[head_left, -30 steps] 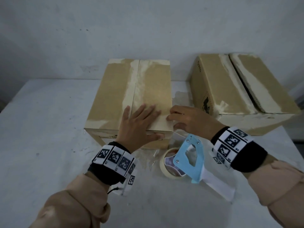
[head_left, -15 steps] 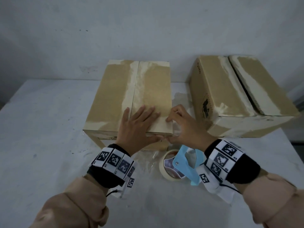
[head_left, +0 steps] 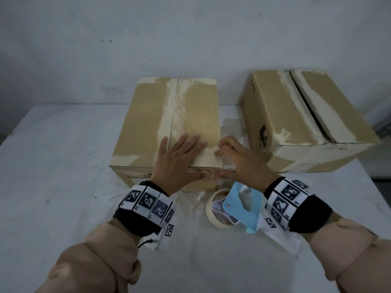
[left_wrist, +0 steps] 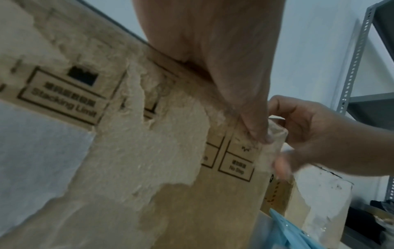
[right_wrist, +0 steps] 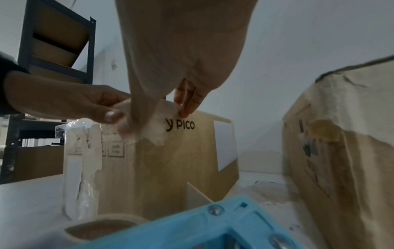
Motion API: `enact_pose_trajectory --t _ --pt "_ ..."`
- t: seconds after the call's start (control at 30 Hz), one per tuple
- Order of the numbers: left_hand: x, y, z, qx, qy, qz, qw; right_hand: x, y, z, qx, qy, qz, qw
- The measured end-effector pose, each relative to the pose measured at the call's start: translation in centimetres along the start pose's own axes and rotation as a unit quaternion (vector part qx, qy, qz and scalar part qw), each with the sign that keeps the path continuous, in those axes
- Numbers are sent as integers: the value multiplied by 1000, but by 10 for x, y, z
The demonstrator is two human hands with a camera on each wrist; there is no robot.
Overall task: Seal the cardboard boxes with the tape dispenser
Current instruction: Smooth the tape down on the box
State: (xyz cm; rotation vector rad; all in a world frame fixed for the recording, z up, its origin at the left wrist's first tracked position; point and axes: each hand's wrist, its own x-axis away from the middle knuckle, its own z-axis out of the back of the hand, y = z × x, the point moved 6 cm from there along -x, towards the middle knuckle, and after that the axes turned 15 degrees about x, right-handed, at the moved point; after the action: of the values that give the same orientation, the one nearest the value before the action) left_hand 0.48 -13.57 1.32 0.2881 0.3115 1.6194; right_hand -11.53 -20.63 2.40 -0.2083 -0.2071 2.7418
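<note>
Left hand lies flat and open on the near end of the near box, fingers spread on the lid, thumb hooked over the front edge. Right hand has curled fingers at the box's near right corner, seemingly pinching a tape end; I cannot tell for certain. Tape dispenser lies idle on the table just in front. I judge this box's middle seam barely begun, and the far right box gapes, so most sealing remains
</note>
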Motion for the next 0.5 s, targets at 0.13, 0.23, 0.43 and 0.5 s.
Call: enact_pose_trajectory --t 0.13,0.23,0.43,0.5 --pt "2 -5 14 59 -20 2 998 7 0 -1 34 6 -35 999" --pt "15 -24 57 127 48 12 991 9 -19 5 50 81 -21 995" --pt "42 -99 68 170 33 108 979 -10 -51 -22 33 45 12 998" --pt "43 -107 58 182 34 111 976 -14 -40 -22 0 32 -15 999"
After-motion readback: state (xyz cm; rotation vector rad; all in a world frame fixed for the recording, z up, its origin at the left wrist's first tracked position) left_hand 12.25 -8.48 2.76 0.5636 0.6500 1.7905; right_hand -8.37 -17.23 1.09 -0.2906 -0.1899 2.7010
